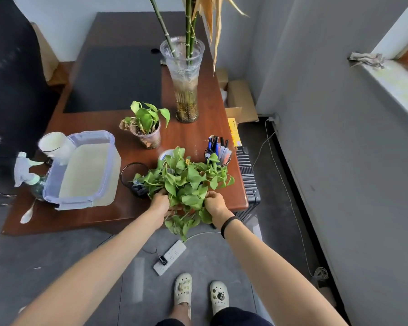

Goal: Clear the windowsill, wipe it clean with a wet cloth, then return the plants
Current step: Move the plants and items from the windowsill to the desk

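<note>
A bushy green pothos plant point(186, 182) sits at the near right edge of the wooden table point(193, 135). My left hand point(160, 200) and my right hand point(214, 201) reach in under its leaves from either side; the pot and my fingertips are hidden by foliage. A smaller pothos in a clear cup point(147, 128) stands behind it. Further back is a tall glass vase with bamboo stems point(183, 78). The pale windowsill point(396, 90) runs along the upper right, with a crumpled grey cloth point(365, 59) on its near end.
A clear plastic tub of water point(85, 170) and a white cup point(52, 142) stand at the table's left. A pen holder point(218, 151) and a mesh cup point(133, 176) flank the plant. A dark suitcase point(249, 180) stands beside the table; a power strip point(170, 257) and cables lie on the floor.
</note>
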Tool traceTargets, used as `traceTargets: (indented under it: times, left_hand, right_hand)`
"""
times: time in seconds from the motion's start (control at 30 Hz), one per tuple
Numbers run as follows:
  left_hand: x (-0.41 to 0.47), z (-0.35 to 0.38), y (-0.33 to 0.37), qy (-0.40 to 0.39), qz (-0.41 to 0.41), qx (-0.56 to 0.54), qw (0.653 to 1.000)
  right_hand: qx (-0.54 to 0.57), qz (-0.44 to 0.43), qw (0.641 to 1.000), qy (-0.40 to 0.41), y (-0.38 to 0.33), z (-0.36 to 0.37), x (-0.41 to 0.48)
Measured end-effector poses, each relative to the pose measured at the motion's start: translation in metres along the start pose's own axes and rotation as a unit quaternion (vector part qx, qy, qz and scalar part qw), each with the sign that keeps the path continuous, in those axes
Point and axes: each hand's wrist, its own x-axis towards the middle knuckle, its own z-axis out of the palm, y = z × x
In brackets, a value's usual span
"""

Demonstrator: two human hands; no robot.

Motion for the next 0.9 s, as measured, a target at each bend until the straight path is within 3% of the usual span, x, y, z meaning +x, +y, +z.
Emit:
traceTargets:
  times: [0.43, 0.9]
  left_hand:
    - [0.010, -0.004, 0.013, -0.046, 0.007, 0.036, 0.998]
    - [0.012, -0.019, 0.016, -0.027, 0.048, 0.132, 0.990]
  right_hand:
    - [0.040, 0.019, 0.998, 0.042, -0.005, 0.008, -0.001]
    - [0.059, 0.038, 0.994, 0.089, -0.007, 0.005, -0.012]
